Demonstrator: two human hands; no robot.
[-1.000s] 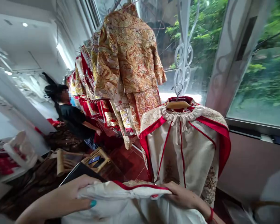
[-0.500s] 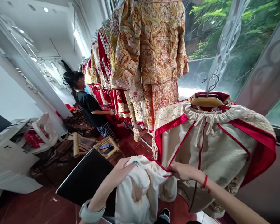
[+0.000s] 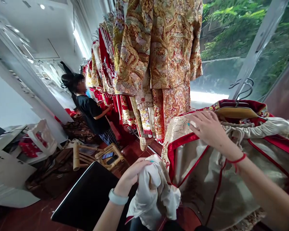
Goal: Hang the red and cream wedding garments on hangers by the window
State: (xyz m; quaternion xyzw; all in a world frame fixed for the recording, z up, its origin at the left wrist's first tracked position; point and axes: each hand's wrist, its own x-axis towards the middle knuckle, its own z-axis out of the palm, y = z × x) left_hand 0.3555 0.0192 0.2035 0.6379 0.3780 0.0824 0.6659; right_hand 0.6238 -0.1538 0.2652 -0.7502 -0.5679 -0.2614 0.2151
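My left hand point(image 3: 136, 171) is closed on a bunched white cloth garment point(image 3: 154, 189) with red edging, which hangs down in folds. My right hand point(image 3: 207, 130) rests over the shoulder of a cream embroidered jacket point(image 3: 178, 128) with red satin trim, fingers stretched out and lying on the fabric. That jacket hangs from a hanger point(image 3: 238, 112). In front of it hangs a cream drawstring garment point(image 3: 202, 179) with red piping and a gathered waist, partly behind my right forearm. Whether the white cloth joins the hanging garments I cannot tell.
A gold brocade outfit point(image 3: 170, 48) hangs ahead on a rack of red and gold garments. A person in black point(image 3: 89, 112) stands by the rack. A black flat surface point(image 3: 86, 195), a bamboo stool point(image 3: 110, 154) with a phone, and brown bags point(image 3: 50, 173) are at left.
My right hand has let go of the white garment's edge and moved up to the jacket's shoulder. My left hand has shifted slightly right, and the white garment now hangs more bunched.
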